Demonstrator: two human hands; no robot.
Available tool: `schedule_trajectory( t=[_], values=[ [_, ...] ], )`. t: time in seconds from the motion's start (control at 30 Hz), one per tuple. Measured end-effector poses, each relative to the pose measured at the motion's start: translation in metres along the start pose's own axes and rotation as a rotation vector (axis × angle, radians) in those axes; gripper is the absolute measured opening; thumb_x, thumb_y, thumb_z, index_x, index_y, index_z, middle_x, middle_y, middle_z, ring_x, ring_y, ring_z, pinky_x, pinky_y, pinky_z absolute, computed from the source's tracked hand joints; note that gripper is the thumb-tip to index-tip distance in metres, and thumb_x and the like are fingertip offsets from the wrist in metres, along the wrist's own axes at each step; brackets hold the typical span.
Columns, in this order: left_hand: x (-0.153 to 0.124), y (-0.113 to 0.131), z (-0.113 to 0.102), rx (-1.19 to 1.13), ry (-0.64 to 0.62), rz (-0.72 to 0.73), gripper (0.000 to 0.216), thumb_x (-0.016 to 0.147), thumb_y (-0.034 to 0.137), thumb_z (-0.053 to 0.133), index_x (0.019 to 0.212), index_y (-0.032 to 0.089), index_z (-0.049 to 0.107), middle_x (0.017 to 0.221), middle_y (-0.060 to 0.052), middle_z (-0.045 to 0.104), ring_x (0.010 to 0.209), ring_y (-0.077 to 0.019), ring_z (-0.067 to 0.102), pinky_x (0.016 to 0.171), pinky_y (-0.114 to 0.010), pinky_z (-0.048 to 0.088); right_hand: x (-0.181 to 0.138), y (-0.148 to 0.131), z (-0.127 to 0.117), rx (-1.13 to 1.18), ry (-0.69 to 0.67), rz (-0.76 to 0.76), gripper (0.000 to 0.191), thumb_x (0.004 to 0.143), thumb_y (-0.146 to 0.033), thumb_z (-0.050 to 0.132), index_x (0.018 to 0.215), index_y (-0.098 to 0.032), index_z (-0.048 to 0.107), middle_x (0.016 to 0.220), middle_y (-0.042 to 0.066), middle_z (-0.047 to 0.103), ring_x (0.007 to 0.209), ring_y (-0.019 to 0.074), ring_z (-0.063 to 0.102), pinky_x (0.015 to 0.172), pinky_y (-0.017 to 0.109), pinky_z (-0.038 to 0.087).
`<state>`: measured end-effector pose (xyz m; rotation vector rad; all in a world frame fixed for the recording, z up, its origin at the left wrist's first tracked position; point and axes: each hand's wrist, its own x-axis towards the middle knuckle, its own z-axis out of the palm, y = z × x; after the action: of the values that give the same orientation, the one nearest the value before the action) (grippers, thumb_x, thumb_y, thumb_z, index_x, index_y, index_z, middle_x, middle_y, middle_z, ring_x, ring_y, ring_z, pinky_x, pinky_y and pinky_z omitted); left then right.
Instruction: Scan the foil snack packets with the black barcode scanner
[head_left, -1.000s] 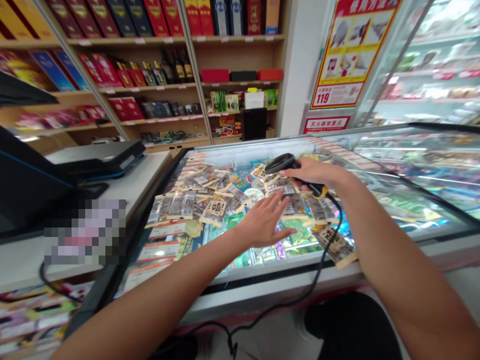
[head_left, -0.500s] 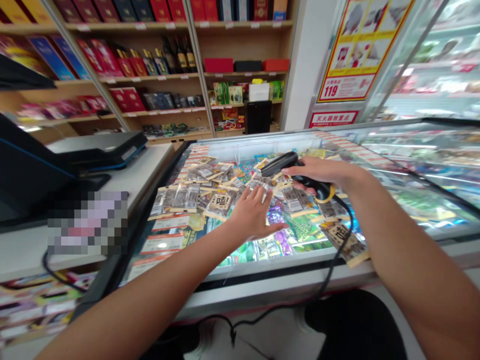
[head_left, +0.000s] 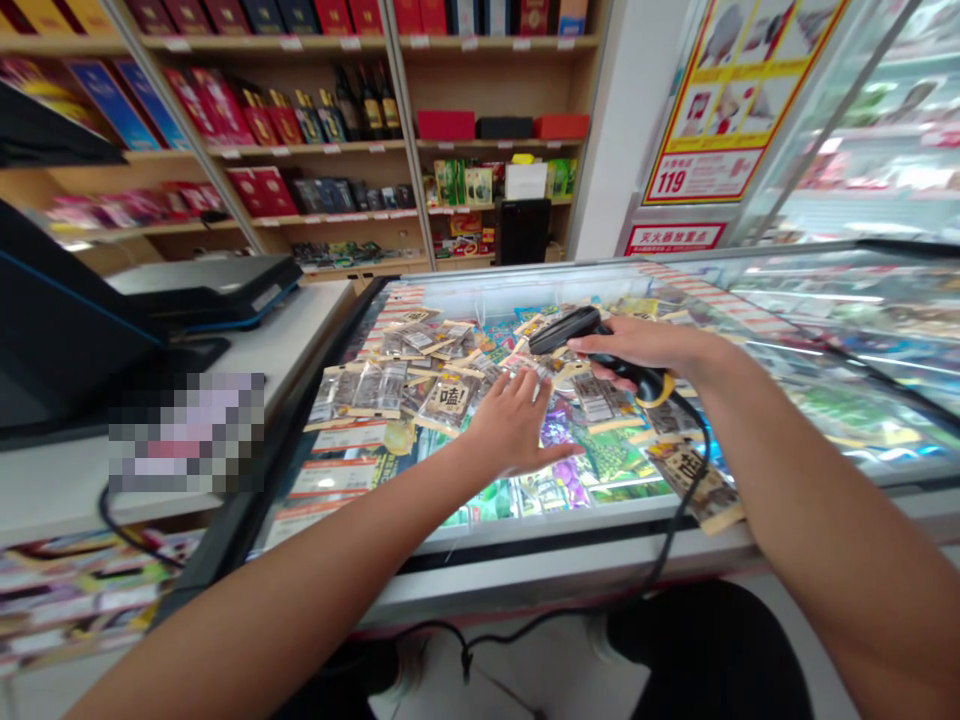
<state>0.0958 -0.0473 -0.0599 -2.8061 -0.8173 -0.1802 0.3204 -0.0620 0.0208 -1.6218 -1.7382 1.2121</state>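
My right hand [head_left: 649, 345] is wrapped around the handle of a black barcode scanner [head_left: 564, 331]. The scanner's head points left over snack packets, and its cable [head_left: 694, 490] hangs down past the freezer's front edge. Lower and to the left, my left hand [head_left: 516, 425] is spread flat, palm down, with its fingertips at a packet; whether it presses on it I cannot tell. Brown-and-clear snack packets lie heaped on the glass, one snack packet [head_left: 448, 400] with large black lettering left of my left hand. Another snack packet [head_left: 696, 482] lies beside my right forearm.
The packets rest on a glass-topped freezer [head_left: 420, 590] with colourful packs under the glass. A white counter [head_left: 322, 310] with dark equipment [head_left: 67, 330] adjoins on the left. Stocked shelves [head_left: 495, 45] stand behind. The scanner's cable loops near my legs.
My view has turned slightly left, so the scene sits a little further right. Both hands, the scanner and the packets keep nearly the same places.
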Motion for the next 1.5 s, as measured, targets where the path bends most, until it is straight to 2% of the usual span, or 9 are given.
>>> schedule_trajectory(
  t=[0.37,0.57,0.73,0.87,0.97,1.13,1.23,1.37,1.5],
  values=[
    [0.0,-0.001,0.003,-0.036,0.003,0.028,0.1,0.092,0.081,0.034,0.153,0.002,0.041,0.164,-0.027,0.033,0.152,-0.0369,0.033,0.123,-0.046,0.025,-0.001,-0.003,0.002,0.0,0.06,0.001,0.046,0.084,-0.06,0.074,0.071,-0.021,0.054,0.056,0.001,0.058,0.042,0.0119,0.051,0.039,0.025,0.042],
    [0.0,-0.003,0.008,-0.026,0.094,0.025,0.095,0.093,0.08,0.033,0.149,0.006,0.048,0.158,-0.025,0.044,0.142,-0.0355,0.047,0.115,-0.044,0.035,-0.002,-0.014,0.001,0.111,0.191,0.14,0.042,0.087,-0.056,0.072,0.074,-0.019,0.058,0.062,0.004,0.063,0.042,0.0122,0.054,0.036,0.024,0.041],
    [-0.001,0.0,0.008,0.015,0.129,0.027,0.092,0.094,0.079,0.032,0.146,0.005,0.053,0.162,-0.023,0.04,0.149,-0.0353,0.038,0.119,-0.045,0.029,-0.019,-0.02,0.0,0.107,0.264,0.234,0.039,0.092,-0.053,0.067,0.077,-0.017,0.062,0.053,0.005,0.06,0.039,0.0129,0.05,0.034,0.024,0.04],
    [0.001,-0.001,-0.002,0.033,0.112,-0.001,0.09,0.096,0.075,0.031,0.133,-0.001,0.063,0.148,-0.028,0.054,0.141,-0.0381,0.045,0.116,-0.045,0.033,-0.039,-0.017,0.0,0.311,0.381,0.122,0.022,0.095,-0.04,0.066,0.093,-0.019,0.061,0.064,0.0,0.061,0.042,0.0101,0.05,0.037,0.02,0.039],
    [0.003,-0.01,-0.008,0.044,0.091,-0.059,0.085,0.097,0.073,0.03,0.122,0.002,0.071,0.132,-0.026,0.065,0.131,-0.0388,0.052,0.11,-0.047,0.038,-0.051,-0.013,-0.002,0.466,0.385,0.086,0.014,0.097,-0.032,0.063,0.098,-0.019,0.059,0.066,-0.003,0.057,0.044,0.0085,0.048,0.039,0.019,0.038],
    [0.0,-0.018,-0.008,0.074,0.138,-0.156,0.084,0.096,0.069,0.041,0.136,-0.004,0.06,0.152,-0.03,0.049,0.147,-0.0417,0.038,0.119,-0.048,0.028,-0.071,-0.011,-0.003,0.673,0.367,0.127,0.022,0.103,-0.033,0.05,0.109,-0.016,0.063,0.068,-0.002,0.055,0.051,0.011,0.054,0.044,0.02,0.045],
    [-0.002,-0.002,-0.008,-0.038,0.203,-0.014,0.073,0.102,0.055,0.041,0.15,0.002,0.047,0.163,-0.025,0.037,0.153,-0.0365,0.033,0.123,-0.047,0.025,-0.077,-0.005,0.003,0.72,0.358,0.093,0.024,0.103,-0.041,0.054,0.105,-0.018,0.062,0.073,-0.001,0.06,0.052,0.0098,0.054,0.046,0.018,0.046],
    [-0.003,0.028,-0.01,-0.217,0.063,0.352,0.065,0.105,0.047,0.035,0.159,0.011,0.034,0.169,-0.015,0.029,0.154,-0.0253,0.035,0.122,-0.039,0.031,-0.077,0.0,0.015,0.764,0.335,0.149,0.034,0.101,-0.053,0.054,0.101,-0.019,0.06,0.068,-0.001,0.06,0.048,0.0097,0.053,0.045,0.019,0.048],
    [-0.004,0.031,-0.009,-0.202,-0.052,0.293,0.074,0.103,0.056,0.038,0.161,0.01,0.033,0.17,-0.016,0.025,0.153,-0.0336,0.035,0.122,-0.05,0.031,-0.074,-0.002,0.025,0.76,0.373,0.196,0.043,0.106,-0.053,0.038,0.098,-0.017,0.06,0.053,-0.002,0.05,0.04,0.0114,0.047,0.039,0.02,0.043]
  ],
)
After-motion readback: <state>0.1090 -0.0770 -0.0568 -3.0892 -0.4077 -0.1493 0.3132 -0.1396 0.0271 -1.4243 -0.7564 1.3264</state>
